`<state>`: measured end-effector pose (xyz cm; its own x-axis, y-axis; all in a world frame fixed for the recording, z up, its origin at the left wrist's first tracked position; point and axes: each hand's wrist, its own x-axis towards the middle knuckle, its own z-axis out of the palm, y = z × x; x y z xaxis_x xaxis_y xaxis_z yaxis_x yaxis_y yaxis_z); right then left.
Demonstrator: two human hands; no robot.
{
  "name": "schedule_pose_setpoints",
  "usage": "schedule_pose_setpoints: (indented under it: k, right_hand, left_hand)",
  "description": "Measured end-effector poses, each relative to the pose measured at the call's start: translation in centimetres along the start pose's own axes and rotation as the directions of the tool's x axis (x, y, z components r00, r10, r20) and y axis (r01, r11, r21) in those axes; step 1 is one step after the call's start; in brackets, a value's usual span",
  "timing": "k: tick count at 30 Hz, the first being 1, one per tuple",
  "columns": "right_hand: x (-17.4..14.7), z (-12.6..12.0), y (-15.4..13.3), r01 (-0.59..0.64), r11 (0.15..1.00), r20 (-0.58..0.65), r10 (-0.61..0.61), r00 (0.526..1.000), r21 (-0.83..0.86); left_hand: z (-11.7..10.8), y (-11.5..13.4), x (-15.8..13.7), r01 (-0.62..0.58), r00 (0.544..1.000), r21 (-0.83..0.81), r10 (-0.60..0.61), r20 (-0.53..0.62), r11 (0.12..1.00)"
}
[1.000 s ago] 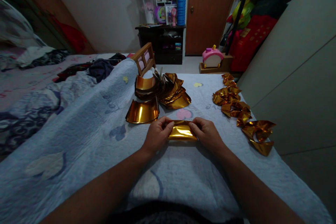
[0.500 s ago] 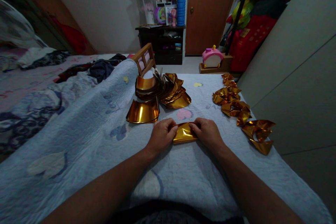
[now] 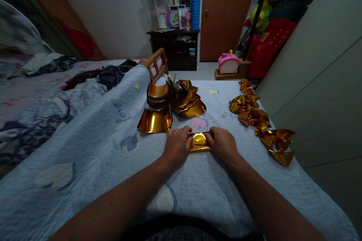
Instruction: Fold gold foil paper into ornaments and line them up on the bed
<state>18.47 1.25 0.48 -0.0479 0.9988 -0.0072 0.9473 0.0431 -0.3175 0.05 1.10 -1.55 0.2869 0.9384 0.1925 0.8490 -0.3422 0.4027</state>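
Observation:
A folded sheet of gold foil paper (image 3: 199, 142) lies low over the bed between my two hands. My left hand (image 3: 178, 141) grips its left end, fingers curled along the far edge. At the right end, my right hand (image 3: 222, 141) pinches it with the thumb on top. Beyond my left hand stands a fanned pile of gold foil sheets (image 3: 188, 110), with a few curved sheets (image 3: 155, 119) at its near left. Several folded gold foil pieces (image 3: 256, 118) lie in a row along the right side.
A pale blue quilt (image 3: 135, 173) with heart patterns covers the bed. A wooden rail (image 3: 155, 64) rises behind the foil pile. Rumpled clothes (image 3: 111, 76) lie on the left. Close on the right stands a pale cabinet (image 3: 316, 94). A pink toy case (image 3: 229, 62) sits past the far edge.
The foil between my hands has become narrower from front to back, its near edge turned up. My left hand has shifted slightly to the right.

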Motion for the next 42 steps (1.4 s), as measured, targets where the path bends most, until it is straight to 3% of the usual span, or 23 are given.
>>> schedule_pose_setpoints:
  k: [8,13,27,31,35,38,42]
  right_hand:
    - [0.0,-0.1,-0.2,-0.022,0.998,0.01,0.022,1.0,-0.058]
    - [0.1,0.0,-0.1,-0.029,0.998,0.007,0.029,1.0,-0.061]
    - [0.6,0.2,0.8,-0.097,0.995,-0.017,0.097,0.995,0.007]
    - [0.4,0.4,1.2,0.042,0.988,-0.184,-0.014,0.983,0.15]
    - [-0.2,0.6,0.7,0.395,0.885,-0.398,-0.279,0.874,0.246]
    - [-0.8,0.8,0.0,0.521,0.814,-0.309,-0.441,0.842,0.257]
    - [-1.1,1.2,-0.5,0.479,0.853,-0.095,-0.47,0.877,0.208]
  left_hand:
    - [0.1,0.4,-0.2,-0.046,0.992,0.112,0.059,-0.115,0.993]
    - [0.2,0.0,0.0,-0.244,0.969,0.072,0.24,0.059,0.967]
    - [0.1,0.3,-1.1,-0.339,0.936,0.111,0.323,0.141,0.934]
    - [0.2,0.2,-1.2,-0.363,0.927,0.15,0.339,0.162,0.92]
    - [0.4,0.2,-1.3,-0.365,0.925,0.159,0.339,0.171,0.917]
    - [0.3,0.2,-1.4,-0.356,0.928,0.142,0.331,0.171,0.924]
    - [0.0,0.3,-1.4,-0.329,0.932,0.099,0.306,0.196,0.939]
